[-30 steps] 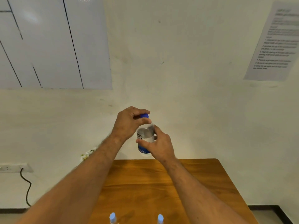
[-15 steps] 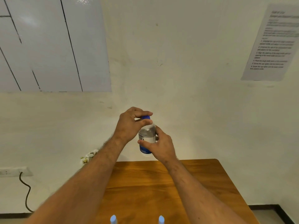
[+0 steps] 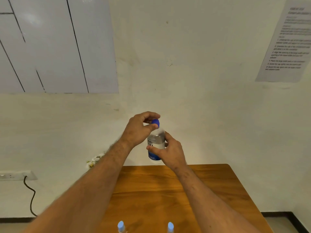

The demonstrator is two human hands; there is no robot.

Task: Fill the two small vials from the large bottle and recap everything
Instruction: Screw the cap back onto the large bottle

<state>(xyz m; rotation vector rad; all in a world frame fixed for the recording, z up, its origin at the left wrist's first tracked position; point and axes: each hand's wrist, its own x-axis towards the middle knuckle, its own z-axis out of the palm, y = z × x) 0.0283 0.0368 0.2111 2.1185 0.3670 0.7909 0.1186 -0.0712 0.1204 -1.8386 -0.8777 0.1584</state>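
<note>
You hold the large bottle (image 3: 156, 145) lifted above the far edge of the wooden counter (image 3: 168, 190), roughly upright, with your right hand (image 3: 170, 153) wrapped around its labelled body and your left hand (image 3: 140, 127) pinching the blue cap (image 3: 155, 122) between thumb and curled fingers. The cap looks seated on the neck, so this reads as the cap-turning step; whether it is being loosened or tightened cannot be told from here. Both small vials, the left vial (image 3: 120, 226) and the right vial (image 3: 170, 226), stand capped at the bottom of the view on the near part of the counter, well apart from each other and from the bottle, so filling likely has not begun. If you are opening, the next move calls for a firm body grip while the cap twists off, then a free patch of counter to park it. There is open wood between your forearms, but the bottle hangs near the far edge by the wall (image 3: 202, 98), so bring it toward you before pouring.
</note>
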